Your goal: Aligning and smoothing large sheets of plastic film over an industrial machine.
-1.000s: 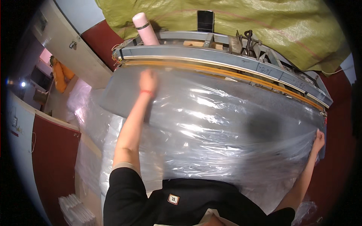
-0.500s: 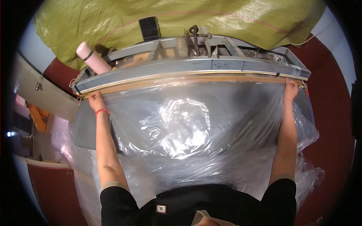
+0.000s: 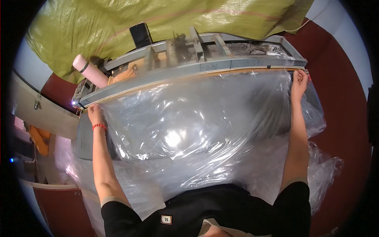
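Note:
A wide sheet of clear plastic film (image 3: pixel 173 118) lies in wrinkles over a dark grey surface and hangs toward my body. My left hand (image 3: pixel 94 113), with a red bead bracelet at its wrist, is closed on the film's far left corner. At the far right, my right hand (image 3: pixel 300 83) has its fingers curled together on the film's other corner. Both hands are close against a long grey metal bar (image 3: pixel 166 75) with a pale strip along its near edge. The film's far edge runs along this strip between my hands.
Behind the bar is a metal frame with crosspieces (image 3: pixel 197 43). A pink bottle (image 3: pixel 90 71) leans at its left end, and a black phone-like slab (image 3: pixel 141 35) stands behind. A yellow-green woven sheet (image 3: pixel 177 15) covers the back. At left is a cabinet door (image 3: pixel 43 102).
The film's far edge has come up closer to the bar, and less of the brown strip shows. The view has tilted, with the bar's right end now higher. Both hands keep their corners.

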`<state>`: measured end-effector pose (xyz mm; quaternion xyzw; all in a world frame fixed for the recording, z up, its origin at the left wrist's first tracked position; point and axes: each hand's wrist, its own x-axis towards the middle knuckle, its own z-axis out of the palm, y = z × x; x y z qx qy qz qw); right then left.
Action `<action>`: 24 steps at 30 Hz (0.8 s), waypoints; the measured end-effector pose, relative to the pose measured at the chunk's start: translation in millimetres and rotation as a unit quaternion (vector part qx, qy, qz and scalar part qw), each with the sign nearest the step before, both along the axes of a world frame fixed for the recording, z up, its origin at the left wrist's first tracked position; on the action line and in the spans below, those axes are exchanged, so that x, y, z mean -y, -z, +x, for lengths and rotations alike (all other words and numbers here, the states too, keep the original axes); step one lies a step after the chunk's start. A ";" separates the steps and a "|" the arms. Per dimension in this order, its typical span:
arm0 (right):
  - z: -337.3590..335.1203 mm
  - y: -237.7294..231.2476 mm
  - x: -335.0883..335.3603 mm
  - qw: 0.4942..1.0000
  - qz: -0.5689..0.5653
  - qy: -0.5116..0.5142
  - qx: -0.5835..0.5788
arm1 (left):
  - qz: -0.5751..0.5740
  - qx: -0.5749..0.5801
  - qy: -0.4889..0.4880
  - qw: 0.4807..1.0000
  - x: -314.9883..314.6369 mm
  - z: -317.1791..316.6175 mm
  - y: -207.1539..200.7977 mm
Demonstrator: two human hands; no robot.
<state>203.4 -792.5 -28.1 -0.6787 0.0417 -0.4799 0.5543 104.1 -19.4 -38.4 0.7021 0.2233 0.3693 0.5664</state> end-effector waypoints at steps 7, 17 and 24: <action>-146.3 5.7 75.5 0.870 -0.269 0.404 -0.086 | 0.061 0.074 0.022 0.995 57.5 -143.6 -45.8; -187.7 123.0 162.2 0.929 0.360 0.032 -0.076 | 0.371 -0.086 0.500 0.778 300.0 -239.2 14.9; -134.2 -61.2 -4.3 0.991 0.049 -0.038 -0.119 | 0.164 -0.248 0.465 0.834 214.6 -233.6 56.6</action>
